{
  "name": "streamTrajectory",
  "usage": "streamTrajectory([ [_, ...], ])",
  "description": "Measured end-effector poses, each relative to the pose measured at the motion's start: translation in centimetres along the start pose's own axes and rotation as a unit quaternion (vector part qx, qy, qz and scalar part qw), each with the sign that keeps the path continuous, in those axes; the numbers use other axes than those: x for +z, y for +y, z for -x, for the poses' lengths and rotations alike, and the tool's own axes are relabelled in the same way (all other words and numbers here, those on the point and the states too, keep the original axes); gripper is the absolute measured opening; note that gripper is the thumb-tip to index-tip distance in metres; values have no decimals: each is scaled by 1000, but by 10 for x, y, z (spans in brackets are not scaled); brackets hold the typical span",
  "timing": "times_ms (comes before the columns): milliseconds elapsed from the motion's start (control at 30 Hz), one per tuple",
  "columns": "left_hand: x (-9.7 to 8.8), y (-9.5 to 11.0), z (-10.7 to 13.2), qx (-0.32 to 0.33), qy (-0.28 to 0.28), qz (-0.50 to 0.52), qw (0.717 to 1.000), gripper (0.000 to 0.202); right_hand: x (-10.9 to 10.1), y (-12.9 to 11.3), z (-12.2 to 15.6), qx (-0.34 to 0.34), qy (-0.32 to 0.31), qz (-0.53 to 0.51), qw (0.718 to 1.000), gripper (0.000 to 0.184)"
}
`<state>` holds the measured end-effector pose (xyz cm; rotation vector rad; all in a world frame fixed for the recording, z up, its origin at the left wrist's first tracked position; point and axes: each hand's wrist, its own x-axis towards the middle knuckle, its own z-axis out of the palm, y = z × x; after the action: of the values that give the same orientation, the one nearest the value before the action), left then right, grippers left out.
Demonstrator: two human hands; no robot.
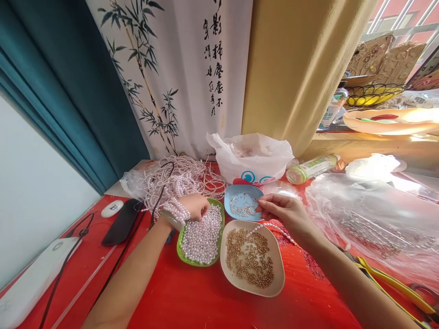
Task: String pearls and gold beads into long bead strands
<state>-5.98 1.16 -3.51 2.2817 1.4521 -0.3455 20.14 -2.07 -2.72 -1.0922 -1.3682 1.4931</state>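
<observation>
My left hand (194, 205) reaches into a green dish (181, 256) heaped with white pearl beads (202, 237), fingers curled down among them; pearl strands are wrapped round its wrist. My right hand (283, 211) hovers between a blue dish (233, 194) of small metal pins and a beige dish (279, 278) of gold beads (248, 258). Its fingers pinch a thin strand of strung pearls (274, 227) that trails back under the palm.
A pile of pearl strands (178, 180) and a white plastic bag (252, 157) lie behind the dishes. A black phone (121, 221) and a cable are at left. A bottle (312, 168), clear plastic bags (370, 214) and yellow-handled pliers (394, 283) are at right.
</observation>
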Motion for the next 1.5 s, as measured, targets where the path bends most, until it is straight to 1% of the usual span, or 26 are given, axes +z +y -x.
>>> streamTrajectory([
  [100,3,5,-3,35,-30,3,999,13,0,-1,1,3,1,0,1000,19],
  [200,-2,6,1,41,-20,-8,999,11,1,-1,2,4,3,-3,1000,20],
  [300,-9,6,6,28,1,-31,999,14,0,-1,2,4,2,-4,1000,20],
  [400,-11,8,10,9,6,-56,998,18,1,0,1,9,0,-3,1000,19],
  [533,-3,21,11,-24,15,-105,994,13,0,1,0,7,-4,1,1000,19],
  [667,2,31,9,-37,30,-142,989,14,1,-1,2,3,-4,7,1000,20],
  [867,-2,30,11,-38,23,-156,987,13,2,-4,2,9,-10,8,1000,20],
  [967,0,29,10,-42,23,-160,986,11,1,-3,1,9,-9,7,1000,20],
  [1067,4,28,5,-41,34,-156,986,14,1,-1,1,10,-11,8,1000,20],
  [1200,1,25,6,-30,49,-124,991,14,1,-2,2,7,-11,9,1000,21],
  [1267,-5,22,9,-9,51,-95,994,14,2,-3,2,7,-13,10,1000,21],
  [1333,-13,18,13,20,42,-63,997,13,3,-4,2,9,-19,14,1000,21],
  [1367,-16,16,15,37,36,-35,998,13,3,-4,2,10,-24,17,1000,21],
  [1433,-21,11,16,65,29,58,996,14,4,-4,2,10,-36,27,999,21],
  [1500,-23,6,15,80,32,174,981,16,5,-3,2,7,-47,37,998,22],
])
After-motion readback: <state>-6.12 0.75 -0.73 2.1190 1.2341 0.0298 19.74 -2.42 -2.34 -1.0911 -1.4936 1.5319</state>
